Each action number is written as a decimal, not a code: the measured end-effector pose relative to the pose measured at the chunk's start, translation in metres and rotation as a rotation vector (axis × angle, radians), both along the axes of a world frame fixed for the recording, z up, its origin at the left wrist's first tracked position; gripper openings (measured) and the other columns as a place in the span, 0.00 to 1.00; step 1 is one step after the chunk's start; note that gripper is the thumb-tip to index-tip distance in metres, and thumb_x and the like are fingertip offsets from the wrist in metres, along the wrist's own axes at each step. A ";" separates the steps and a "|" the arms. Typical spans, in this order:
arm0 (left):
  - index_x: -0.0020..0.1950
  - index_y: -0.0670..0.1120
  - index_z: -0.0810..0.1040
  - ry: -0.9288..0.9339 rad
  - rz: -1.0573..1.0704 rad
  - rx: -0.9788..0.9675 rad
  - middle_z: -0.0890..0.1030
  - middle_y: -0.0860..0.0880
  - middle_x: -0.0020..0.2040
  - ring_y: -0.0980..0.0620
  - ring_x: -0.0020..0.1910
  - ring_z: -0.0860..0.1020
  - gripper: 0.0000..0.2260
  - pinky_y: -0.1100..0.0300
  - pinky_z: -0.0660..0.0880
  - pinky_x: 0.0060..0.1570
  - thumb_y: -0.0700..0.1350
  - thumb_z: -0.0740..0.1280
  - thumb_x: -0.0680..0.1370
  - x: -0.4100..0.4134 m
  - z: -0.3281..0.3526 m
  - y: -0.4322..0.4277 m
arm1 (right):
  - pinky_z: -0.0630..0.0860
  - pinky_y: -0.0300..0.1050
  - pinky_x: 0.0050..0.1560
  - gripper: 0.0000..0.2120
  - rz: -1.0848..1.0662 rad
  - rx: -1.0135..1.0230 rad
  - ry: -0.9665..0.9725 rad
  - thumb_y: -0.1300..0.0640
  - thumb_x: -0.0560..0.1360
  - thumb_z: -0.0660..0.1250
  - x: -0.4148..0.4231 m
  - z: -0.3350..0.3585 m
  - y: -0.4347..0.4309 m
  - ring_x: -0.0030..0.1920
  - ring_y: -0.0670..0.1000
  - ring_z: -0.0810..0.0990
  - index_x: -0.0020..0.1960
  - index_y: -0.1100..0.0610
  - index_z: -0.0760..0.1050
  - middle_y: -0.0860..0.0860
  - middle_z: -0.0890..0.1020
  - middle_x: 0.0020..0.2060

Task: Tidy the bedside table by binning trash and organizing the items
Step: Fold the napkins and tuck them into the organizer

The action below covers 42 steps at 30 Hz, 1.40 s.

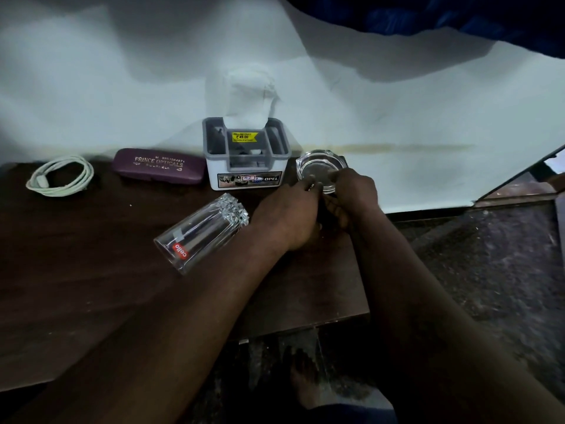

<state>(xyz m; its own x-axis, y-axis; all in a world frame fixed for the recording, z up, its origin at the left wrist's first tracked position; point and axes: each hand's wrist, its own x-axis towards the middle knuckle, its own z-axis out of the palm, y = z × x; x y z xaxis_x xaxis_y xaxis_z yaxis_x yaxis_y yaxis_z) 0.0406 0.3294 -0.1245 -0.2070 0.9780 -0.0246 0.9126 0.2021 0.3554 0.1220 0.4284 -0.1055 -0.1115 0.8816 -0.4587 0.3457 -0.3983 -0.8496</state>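
Note:
A clear glass ashtray (pixel 318 166) sits near the right end of the dark wooden table (pixel 76 286), by the wall. My left hand (pixel 293 212) and my right hand (pixel 351 194) meet just in front of it, fingers curled together around something small and dark that I cannot make out. My right fingertips touch the ashtray's near rim. A clear tumbler (pixel 201 232) with a red label lies on its side to the left of my left wrist. A white tissue box (pixel 246 157) with a tissue sticking up stands behind.
A purple spectacle case (pixel 159 166) lies left of the tissue box, and a coiled white cable (pixel 61 177) sits at the far left. The wall runs close behind. The table's right edge drops to a dark speckled floor (pixel 489 270); a bare foot (pixel 308 384) shows below.

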 end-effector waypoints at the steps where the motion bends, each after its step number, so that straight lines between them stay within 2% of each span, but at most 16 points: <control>1: 0.82 0.47 0.60 0.003 0.005 -0.008 0.59 0.48 0.83 0.38 0.75 0.68 0.37 0.44 0.74 0.67 0.51 0.71 0.77 0.001 0.000 0.000 | 0.84 0.44 0.38 0.12 0.014 0.004 -0.005 0.53 0.75 0.69 -0.001 0.000 -0.001 0.36 0.52 0.82 0.52 0.61 0.79 0.53 0.81 0.36; 3: 0.82 0.47 0.59 0.012 0.012 -0.025 0.57 0.48 0.83 0.38 0.78 0.64 0.36 0.45 0.72 0.67 0.51 0.70 0.77 0.001 0.001 0.000 | 0.85 0.61 0.51 0.17 0.024 0.007 -0.016 0.49 0.62 0.72 -0.001 -0.001 -0.001 0.42 0.62 0.88 0.44 0.61 0.81 0.59 0.86 0.36; 4: 0.82 0.47 0.59 0.018 0.015 -0.029 0.57 0.48 0.84 0.38 0.78 0.64 0.36 0.45 0.72 0.67 0.51 0.70 0.77 0.002 0.001 -0.001 | 0.84 0.64 0.52 0.17 0.030 0.013 -0.022 0.49 0.60 0.72 0.000 -0.002 -0.001 0.43 0.63 0.88 0.43 0.59 0.81 0.60 0.86 0.36; 8: 0.82 0.46 0.60 0.030 0.008 -0.034 0.56 0.49 0.84 0.38 0.78 0.63 0.34 0.47 0.72 0.67 0.49 0.68 0.79 0.002 0.004 -0.003 | 0.84 0.57 0.48 0.15 0.005 0.040 -0.025 0.49 0.63 0.72 -0.002 0.003 -0.005 0.42 0.62 0.88 0.45 0.59 0.81 0.59 0.86 0.38; 11: 0.81 0.48 0.62 0.017 -0.002 -0.025 0.58 0.49 0.83 0.38 0.74 0.70 0.33 0.47 0.74 0.64 0.49 0.68 0.78 0.001 0.005 -0.003 | 0.82 0.52 0.49 0.27 0.006 0.099 -0.111 0.45 0.62 0.71 -0.003 0.001 -0.007 0.52 0.62 0.86 0.57 0.60 0.80 0.60 0.86 0.50; 14: 0.77 0.50 0.69 -0.009 -0.009 0.026 0.68 0.49 0.78 0.39 0.63 0.79 0.27 0.47 0.79 0.56 0.49 0.68 0.78 -0.002 0.008 -0.006 | 0.77 0.51 0.63 0.31 0.032 0.175 -0.204 0.47 0.69 0.72 -0.003 -0.001 -0.016 0.63 0.61 0.78 0.67 0.60 0.70 0.59 0.79 0.63; 16: 0.68 0.50 0.77 0.012 0.002 0.078 0.79 0.46 0.67 0.39 0.57 0.82 0.18 0.47 0.80 0.51 0.48 0.67 0.77 -0.003 0.014 -0.010 | 0.74 0.47 0.62 0.29 0.065 0.264 -0.272 0.49 0.72 0.72 -0.002 -0.002 -0.019 0.65 0.61 0.77 0.68 0.60 0.69 0.60 0.77 0.65; 18: 0.59 0.49 0.81 0.053 0.069 0.096 0.84 0.43 0.55 0.39 0.52 0.83 0.12 0.49 0.80 0.46 0.47 0.67 0.77 -0.004 0.024 -0.016 | 0.71 0.47 0.59 0.25 0.090 0.354 -0.300 0.50 0.73 0.70 0.000 0.004 -0.023 0.65 0.61 0.76 0.67 0.59 0.71 0.59 0.77 0.64; 20: 0.56 0.49 0.82 0.123 0.123 0.093 0.84 0.43 0.51 0.39 0.50 0.83 0.11 0.50 0.77 0.43 0.46 0.67 0.76 -0.005 0.036 -0.023 | 0.73 0.48 0.59 0.21 0.128 0.418 -0.316 0.49 0.72 0.70 0.002 0.014 -0.029 0.63 0.60 0.78 0.62 0.56 0.75 0.57 0.81 0.61; 22: 0.56 0.49 0.82 0.199 0.162 0.108 0.84 0.43 0.51 0.39 0.50 0.83 0.10 0.51 0.75 0.42 0.46 0.66 0.76 -0.009 0.043 -0.032 | 0.76 0.48 0.57 0.07 0.188 0.502 -0.351 0.49 0.73 0.69 0.003 0.024 -0.036 0.58 0.59 0.81 0.48 0.50 0.79 0.55 0.85 0.54; 24: 0.56 0.50 0.82 0.226 0.188 0.128 0.83 0.43 0.52 0.39 0.51 0.82 0.10 0.51 0.74 0.41 0.46 0.67 0.77 -0.015 0.046 -0.041 | 0.77 0.47 0.51 0.10 0.287 0.570 -0.373 0.50 0.74 0.68 0.002 0.029 -0.046 0.52 0.59 0.82 0.35 0.51 0.76 0.53 0.86 0.46; 28: 0.56 0.51 0.82 0.255 0.163 0.120 0.83 0.44 0.54 0.40 0.52 0.82 0.10 0.49 0.79 0.44 0.47 0.66 0.77 -0.023 0.046 -0.062 | 0.67 0.43 0.36 0.18 0.412 0.592 -0.394 0.46 0.71 0.70 -0.002 0.025 -0.056 0.38 0.55 0.78 0.29 0.56 0.75 0.50 0.78 0.30; 30: 0.57 0.50 0.82 0.285 0.164 0.104 0.82 0.45 0.55 0.40 0.55 0.80 0.11 0.47 0.79 0.48 0.47 0.65 0.77 -0.026 0.049 -0.072 | 0.65 0.41 0.32 0.19 0.460 0.602 -0.404 0.47 0.71 0.71 -0.004 0.024 -0.063 0.35 0.53 0.78 0.27 0.55 0.73 0.50 0.78 0.27; 34: 0.64 0.50 0.78 0.303 0.241 0.027 0.79 0.45 0.62 0.38 0.61 0.76 0.17 0.45 0.76 0.56 0.51 0.68 0.76 -0.032 0.055 -0.089 | 0.80 0.47 0.41 0.13 0.593 0.602 -0.383 0.46 0.68 0.69 -0.007 0.024 -0.078 0.38 0.56 0.84 0.32 0.55 0.80 0.52 0.84 0.30; 39: 0.73 0.52 0.69 0.206 0.385 -0.215 0.78 0.42 0.63 0.37 0.61 0.78 0.29 0.45 0.76 0.54 0.57 0.71 0.75 -0.038 0.051 -0.110 | 0.82 0.47 0.49 0.16 0.672 0.573 -0.388 0.41 0.70 0.73 -0.006 0.024 -0.088 0.40 0.52 0.85 0.34 0.53 0.80 0.50 0.85 0.33; 42: 0.70 0.51 0.69 0.224 0.399 -0.250 0.80 0.43 0.61 0.38 0.59 0.80 0.27 0.47 0.77 0.51 0.56 0.72 0.74 -0.038 0.050 -0.116 | 0.83 0.49 0.51 0.15 0.735 0.510 -0.429 0.42 0.72 0.75 -0.006 0.024 -0.096 0.41 0.53 0.86 0.34 0.52 0.81 0.52 0.86 0.33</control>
<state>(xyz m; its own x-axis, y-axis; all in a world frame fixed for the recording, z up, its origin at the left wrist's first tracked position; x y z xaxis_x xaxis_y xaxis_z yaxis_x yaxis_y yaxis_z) 0.0028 0.2136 -0.0746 -0.5892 0.7920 -0.1600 0.7956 0.6033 0.0564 0.1156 0.3326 -0.0819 -0.6233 0.7626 -0.1729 0.6782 0.4172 -0.6049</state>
